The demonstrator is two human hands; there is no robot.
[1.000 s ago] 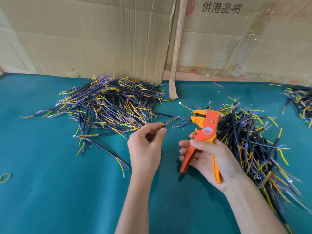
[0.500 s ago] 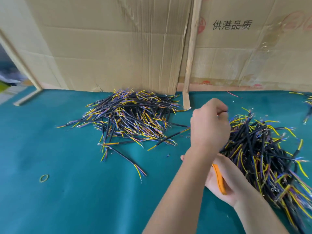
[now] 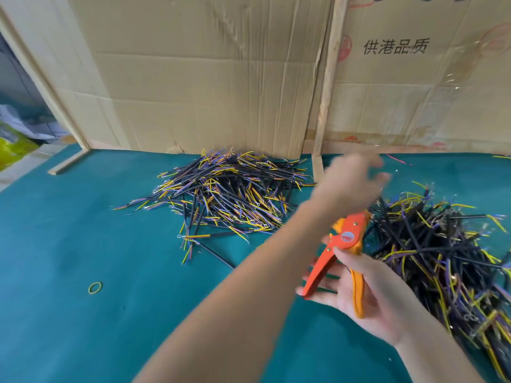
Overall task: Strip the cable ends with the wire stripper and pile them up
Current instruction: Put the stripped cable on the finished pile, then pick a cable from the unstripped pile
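Left hand (image 3: 351, 181) blurred, grip unclear, reaching across, right hand (image 3: 367, 297) gripping wire stripper (image 3: 344, 244)

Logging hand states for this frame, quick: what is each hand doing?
Left hand: blurred above the right-hand cable pile; cannot tell whether it is open or holding anything.
Right hand: holding the orange wire stripper.

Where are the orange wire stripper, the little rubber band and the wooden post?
wire stripper (image 3: 347, 237), head view, on its orange head by the round label.
rubber band (image 3: 91, 285), head view, on its left rim.
wooden post (image 3: 327, 87), head view, mid-length on its face.
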